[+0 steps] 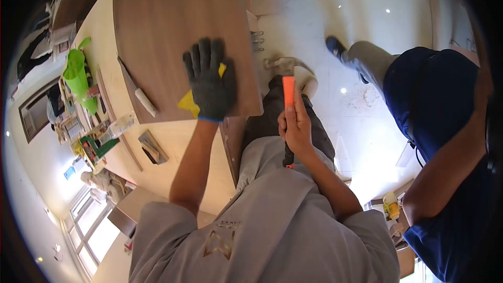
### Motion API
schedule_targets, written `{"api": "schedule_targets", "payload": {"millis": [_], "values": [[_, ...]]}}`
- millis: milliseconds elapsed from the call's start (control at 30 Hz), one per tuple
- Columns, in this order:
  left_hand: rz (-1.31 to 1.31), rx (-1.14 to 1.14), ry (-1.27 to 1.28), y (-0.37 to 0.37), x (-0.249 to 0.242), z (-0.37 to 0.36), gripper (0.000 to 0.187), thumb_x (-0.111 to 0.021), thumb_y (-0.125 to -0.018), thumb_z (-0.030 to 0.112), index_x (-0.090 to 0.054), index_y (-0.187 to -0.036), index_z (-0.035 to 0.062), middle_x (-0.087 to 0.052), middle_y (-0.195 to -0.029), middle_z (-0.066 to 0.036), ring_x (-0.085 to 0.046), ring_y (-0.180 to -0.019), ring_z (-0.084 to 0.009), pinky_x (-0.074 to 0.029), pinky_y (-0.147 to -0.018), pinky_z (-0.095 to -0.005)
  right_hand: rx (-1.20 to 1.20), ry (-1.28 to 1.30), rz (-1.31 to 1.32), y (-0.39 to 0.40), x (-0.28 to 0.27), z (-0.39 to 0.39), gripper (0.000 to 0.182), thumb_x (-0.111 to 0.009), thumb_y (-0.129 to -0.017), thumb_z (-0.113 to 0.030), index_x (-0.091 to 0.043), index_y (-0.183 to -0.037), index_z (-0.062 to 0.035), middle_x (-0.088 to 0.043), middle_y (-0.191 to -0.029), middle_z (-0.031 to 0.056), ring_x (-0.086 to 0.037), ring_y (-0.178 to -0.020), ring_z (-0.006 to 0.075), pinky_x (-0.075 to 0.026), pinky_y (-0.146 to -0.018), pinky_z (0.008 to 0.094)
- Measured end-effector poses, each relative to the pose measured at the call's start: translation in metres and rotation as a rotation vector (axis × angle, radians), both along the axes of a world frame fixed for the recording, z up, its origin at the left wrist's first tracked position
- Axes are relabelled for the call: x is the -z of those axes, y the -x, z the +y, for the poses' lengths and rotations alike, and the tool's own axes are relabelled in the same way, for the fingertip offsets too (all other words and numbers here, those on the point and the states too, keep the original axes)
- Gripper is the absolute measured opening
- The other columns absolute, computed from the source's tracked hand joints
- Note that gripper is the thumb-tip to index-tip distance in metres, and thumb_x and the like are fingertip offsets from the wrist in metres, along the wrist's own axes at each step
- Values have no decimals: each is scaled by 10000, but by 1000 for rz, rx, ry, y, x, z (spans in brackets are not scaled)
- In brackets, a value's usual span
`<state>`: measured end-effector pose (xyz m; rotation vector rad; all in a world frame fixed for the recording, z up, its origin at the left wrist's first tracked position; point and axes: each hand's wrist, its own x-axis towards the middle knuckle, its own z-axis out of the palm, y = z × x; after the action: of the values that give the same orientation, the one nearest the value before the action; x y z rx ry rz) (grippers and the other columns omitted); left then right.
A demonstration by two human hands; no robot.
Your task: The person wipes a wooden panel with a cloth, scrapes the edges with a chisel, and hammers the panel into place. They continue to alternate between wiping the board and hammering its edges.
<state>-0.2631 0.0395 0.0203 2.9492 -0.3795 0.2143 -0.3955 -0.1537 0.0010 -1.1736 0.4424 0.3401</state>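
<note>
Wood panel [178,26] overhangs our workbench [157,152] edge; our gloved left hand [209,81] presses flat, fingers spread, over a yellow cloth [187,103]. Our right hand [296,126] grips an orange tool [288,90] above open floor [356,15].

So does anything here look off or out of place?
Only one hand is gloved: the left hand wears a dark glove, pressing a yellow piece on the wood panel, while the bare right hand holds an orange tool.

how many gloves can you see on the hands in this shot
1. The dark glove is on the left hand, pressed flat on the brown panel. The right hand is bare, holding an orange tool.
</note>
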Motion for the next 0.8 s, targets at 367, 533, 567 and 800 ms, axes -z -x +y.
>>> {"api": "schedule_targets", "payload": {"millis": [367,533,567,800], "values": [[-70,-37,-49,-9,9,5,473,-522,-977,266,-532,-1409,73,-460,-1486,-231,-380,-1392,-447,-179,-1206,-552,-22,-34,34,26,-5,13,574,-359,-1099,-230,-122,-1619,-174,-416,-663,-27,-364,-536,36,-385,-483,194],[-140,-17,-30,-10,11,6,468,-546,-958,272,-549,-1379,66,-500,-1438,-229,-427,-1341,-448,-212,-1182,-567,-84,41,14,51,-12,11,583,-357,-1101,-252,-104,-1619,-166,-416,-666,-29,-360,-535,38,-382,-479,193],[-150,-12,-30,-10,11,7,469,-550,-956,273,-549,-1376,64,-505,-1431,-228,-432,-1335,-446,-218,-1179,-567,-33,35,8,55,-10,12,583,-357,-1102,-257,-102,-1619,-169,-421,-668,-28,-366,-537,38,-384,-480,194],[-120,-33,-60,-5,7,6,477,-513,-984,275,-514,-1417,74,-456,-1491,-220,-400,-1377,-427,-214,-1192,-538,3,56,14,79,-13,18,572,-347,-1106,-275,-108,-1620,-203,-434,-667,-25,-378,-524,42,-389,-461,203]]}}
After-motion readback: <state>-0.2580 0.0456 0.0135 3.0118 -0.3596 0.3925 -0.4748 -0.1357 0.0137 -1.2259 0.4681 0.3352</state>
